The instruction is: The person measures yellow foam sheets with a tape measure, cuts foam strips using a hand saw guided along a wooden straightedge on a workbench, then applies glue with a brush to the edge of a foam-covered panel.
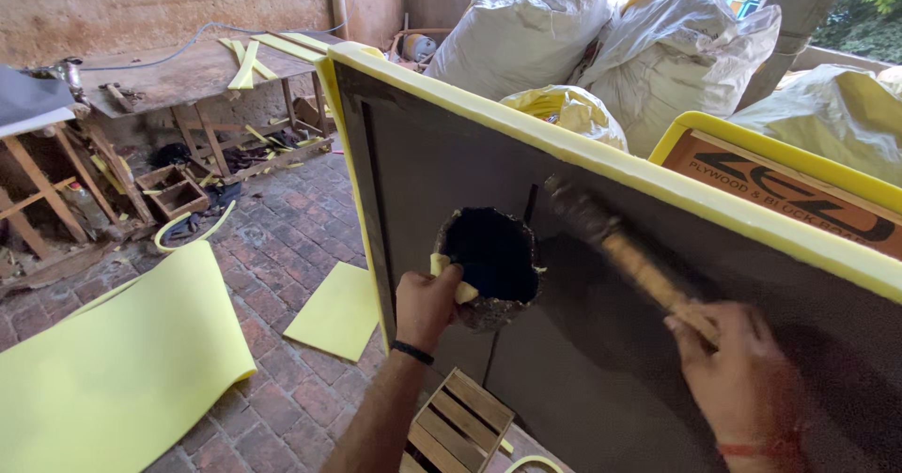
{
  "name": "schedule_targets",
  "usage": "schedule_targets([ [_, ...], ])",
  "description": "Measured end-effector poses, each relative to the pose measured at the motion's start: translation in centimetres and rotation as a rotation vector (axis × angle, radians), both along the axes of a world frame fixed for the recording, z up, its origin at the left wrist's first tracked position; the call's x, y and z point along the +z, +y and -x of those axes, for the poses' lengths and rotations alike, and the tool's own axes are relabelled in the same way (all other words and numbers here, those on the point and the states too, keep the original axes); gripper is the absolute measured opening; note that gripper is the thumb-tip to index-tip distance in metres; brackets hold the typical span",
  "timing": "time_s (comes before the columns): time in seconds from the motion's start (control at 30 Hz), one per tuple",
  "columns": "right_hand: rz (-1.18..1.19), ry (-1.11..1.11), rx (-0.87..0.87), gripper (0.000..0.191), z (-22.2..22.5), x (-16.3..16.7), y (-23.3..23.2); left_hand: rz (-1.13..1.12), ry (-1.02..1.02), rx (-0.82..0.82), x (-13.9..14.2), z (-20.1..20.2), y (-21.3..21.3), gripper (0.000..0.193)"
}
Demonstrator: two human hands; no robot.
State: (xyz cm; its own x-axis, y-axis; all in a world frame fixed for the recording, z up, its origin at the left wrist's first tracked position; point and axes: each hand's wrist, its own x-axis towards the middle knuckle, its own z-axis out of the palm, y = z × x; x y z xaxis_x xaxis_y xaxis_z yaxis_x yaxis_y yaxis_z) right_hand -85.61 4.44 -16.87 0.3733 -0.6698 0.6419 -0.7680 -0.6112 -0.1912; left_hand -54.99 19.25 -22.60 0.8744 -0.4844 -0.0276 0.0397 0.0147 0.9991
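Observation:
My left hand [425,304] grips a crusted round can [489,266] by its rim, with a scrap of yellow foam pinched against it; the can's inside is black. My right hand [735,370] holds a wooden-handled brush [620,248], blurred by motion, its dark bristles against the upright dark grey board [601,341]. A strip of yellow foam [601,163] covers the board's top and left edges. The can hangs in front of the board, just left of the brush.
Yellow foam sheets [113,360] lie on the brick floor. A small wooden crate [460,426] stands below my left arm. A worn workbench [188,78] with foam strips is at the back left. Large stuffed white sacks [601,41] and a second foam-edged plywood board [780,186] sit behind.

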Motion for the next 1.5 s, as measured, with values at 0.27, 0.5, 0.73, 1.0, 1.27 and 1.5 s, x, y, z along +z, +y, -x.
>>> schedule_targets([
  [0.27, 0.16, 0.101, -0.107, 0.03, -4.8, 1.0, 1.5, -0.093, 0.062, -0.065, -1.8, 0.0, 0.8, 0.041],
  [0.5, 0.096, -0.111, -0.089, 0.03, 0.7, -1.9, 2.2, -0.129, 0.009, -0.134, -3.7, 2.2, 0.2, 0.044],
  [0.73, 0.206, -0.167, -0.055, 0.026, -0.2, -3.3, 1.0, -0.21, -0.009, -0.252, -3.7, 4.1, -1.2, 0.038],
  [1.0, 0.237, -0.375, -0.062, 0.023, 8.5, -3.5, 4.5, -0.124, 0.012, -0.319, -3.6, 7.2, -1.7, 0.042],
  [1.27, 0.215, -0.376, 0.094, 0.024, 7.0, -4.2, 1.0, -0.172, -0.102, -0.343, -2.4, 12.5, -3.8, 0.043],
  [1.5, -0.038, -0.562, 0.028, 0.022, 13.2, -5.6, 1.7, -0.215, -0.095, -0.33, -2.1, 14.5, -4.1, 0.041],
])
